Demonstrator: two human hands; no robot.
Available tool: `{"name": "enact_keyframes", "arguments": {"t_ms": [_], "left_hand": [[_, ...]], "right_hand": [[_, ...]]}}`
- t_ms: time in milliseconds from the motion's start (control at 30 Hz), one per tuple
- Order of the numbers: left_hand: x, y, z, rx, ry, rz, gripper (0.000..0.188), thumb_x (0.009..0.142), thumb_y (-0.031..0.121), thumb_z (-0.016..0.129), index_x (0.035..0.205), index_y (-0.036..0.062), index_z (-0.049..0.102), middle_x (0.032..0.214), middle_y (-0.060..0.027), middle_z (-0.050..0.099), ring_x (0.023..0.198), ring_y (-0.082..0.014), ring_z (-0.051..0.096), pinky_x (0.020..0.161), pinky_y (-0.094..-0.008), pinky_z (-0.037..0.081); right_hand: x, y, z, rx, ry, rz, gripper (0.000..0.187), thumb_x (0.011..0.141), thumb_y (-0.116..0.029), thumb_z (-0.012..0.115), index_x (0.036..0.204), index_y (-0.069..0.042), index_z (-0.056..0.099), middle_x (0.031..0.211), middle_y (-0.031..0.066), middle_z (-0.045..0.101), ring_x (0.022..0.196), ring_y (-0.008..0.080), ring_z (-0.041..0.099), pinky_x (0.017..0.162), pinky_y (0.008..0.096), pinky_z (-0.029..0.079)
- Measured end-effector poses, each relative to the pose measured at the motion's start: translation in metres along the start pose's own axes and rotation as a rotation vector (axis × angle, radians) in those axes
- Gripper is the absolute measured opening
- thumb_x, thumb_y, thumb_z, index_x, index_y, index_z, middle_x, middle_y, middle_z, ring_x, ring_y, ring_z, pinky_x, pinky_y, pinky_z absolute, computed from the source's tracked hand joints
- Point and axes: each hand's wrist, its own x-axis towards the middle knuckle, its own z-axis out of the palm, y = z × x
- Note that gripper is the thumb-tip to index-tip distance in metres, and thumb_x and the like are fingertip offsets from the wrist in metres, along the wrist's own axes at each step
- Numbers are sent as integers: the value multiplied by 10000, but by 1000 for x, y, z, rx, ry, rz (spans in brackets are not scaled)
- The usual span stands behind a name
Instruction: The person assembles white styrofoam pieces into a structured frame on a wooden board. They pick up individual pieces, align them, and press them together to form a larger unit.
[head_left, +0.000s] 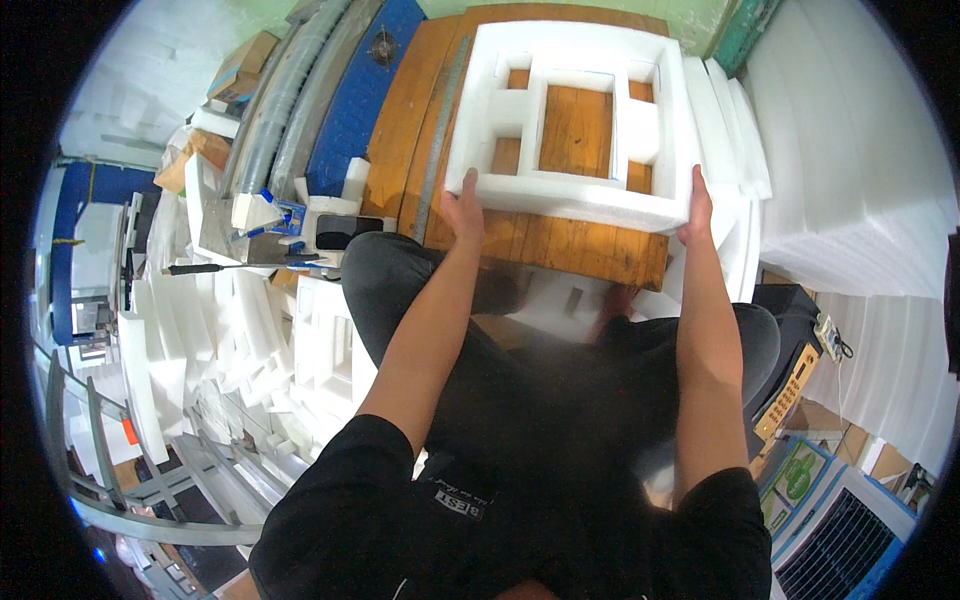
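A white foam frame (580,197) with several cut-out openings lies over the wooden tabletop (540,236) in front of me. My left hand (463,207) grips its near left corner, thumb against the outer wall. At the near right corner, my right hand (697,210) holds the opposite side, with the thumb pointing up along it. Most of the fingers on both hands are hidden from sight. Through the openings the brown wood shows. A long metal ruler (440,140) lies on the table to the left of the frame.
Left of my knee are a dark phone (345,232) and a black-handled rod-like tool (195,269). Plastic-wrapped rolls (310,95) lie beyond them. White foam sheets (850,180) stack high on the right. Foam pieces (210,335) crowd the left; a black gold-panelled device (788,390) stands right.
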Motion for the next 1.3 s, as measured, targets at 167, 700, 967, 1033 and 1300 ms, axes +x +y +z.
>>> {"name": "enact_keyframes", "arguments": {"t_ms": [167,700,967,1033,1300], "left_hand": [[4,-6,-1,49,24,9,383,895,203,757,1177,-37,662,1101,-116,715,979,-191,646,885,-339,491],[0,-2,0,14,12,-5,400,904,211,747,1193,-46,647,1119,-129,704,991,-197,637,891,-343,486],[1,-4,-1,32,8,-10,416,905,213,745,1220,-39,641,1141,-130,699,1005,-208,638,908,-352,483],[0,-2,0,12,13,-11,412,902,210,750,1215,-37,644,1138,-128,700,1003,-206,638,906,-350,484],[1,-2,1,0,25,5,392,894,204,761,1186,-36,655,1112,-123,704,990,-197,638,886,-344,492]], "right_hand": [[0,-2,2,-31,36,15,716,993,-520,552,1460,15,468,1421,139,562,1286,294,541,1091,414,411],[2,2,-3,-15,-15,0,759,980,-535,562,1479,23,438,1438,153,545,1293,299,536,1102,408,402],[7,4,-5,-20,-14,0,774,972,-544,567,1485,19,430,1443,157,538,1302,314,528,1107,436,396],[8,5,-7,-15,-26,2,774,975,-547,560,1488,18,425,1449,156,533,1307,315,523,1108,437,394],[6,3,-4,-24,-30,25,775,980,-556,547,1491,12,421,1454,156,528,1309,313,518,1113,431,388]]}}
